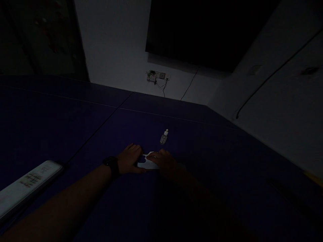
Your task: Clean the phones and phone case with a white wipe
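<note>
In dim light, a pale, flat, phone-sized slab (pixel 150 164) with a dark patch near its left end lies on the dark blue surface. My left hand (pixel 131 158), with a black watch (pixel 111 165) on its wrist, grips the left end between thumb and fingers. The fingers of my right hand (pixel 165 163) are bent together and press on the slab's upper face. A small white bit shows by those fingertips, too dark to name. Just beyond my hands is a small clear bottle (pixel 163 138) with a white top.
A long white power strip (pixel 30 185) with a cable lies at the left. At the back, wall sockets (pixel 158 76) with plugs and wires sit below a large black screen (pixel 202 30). A dark cable (pixel 272 75) runs along the right wall.
</note>
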